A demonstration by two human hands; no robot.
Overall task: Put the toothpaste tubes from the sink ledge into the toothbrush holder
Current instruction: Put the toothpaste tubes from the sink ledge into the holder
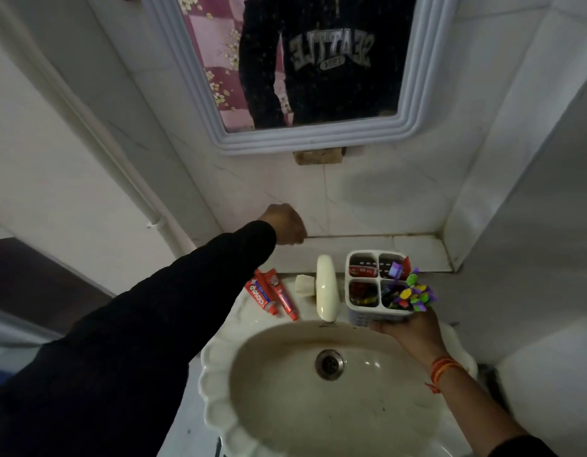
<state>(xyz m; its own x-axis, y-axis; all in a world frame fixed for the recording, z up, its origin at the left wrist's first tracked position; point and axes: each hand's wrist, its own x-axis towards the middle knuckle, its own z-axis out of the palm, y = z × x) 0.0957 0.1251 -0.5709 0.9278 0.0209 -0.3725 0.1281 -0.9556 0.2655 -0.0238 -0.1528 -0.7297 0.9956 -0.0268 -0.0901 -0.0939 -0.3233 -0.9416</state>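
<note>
Toothpaste tubes (272,295), two red ones, are lying side by side on the sink ledge (305,311), well to the left of our right grip (407,328), which is curling around the base of the white toothbrush holder (378,285) and gripping it by the faucet (325,288). Our left grip (287,225) is hanging above and behind the tubes, fingers curled closed on nothing, near the wall. A soap bar (303,285) is sitting between tubes and faucet.
</note>
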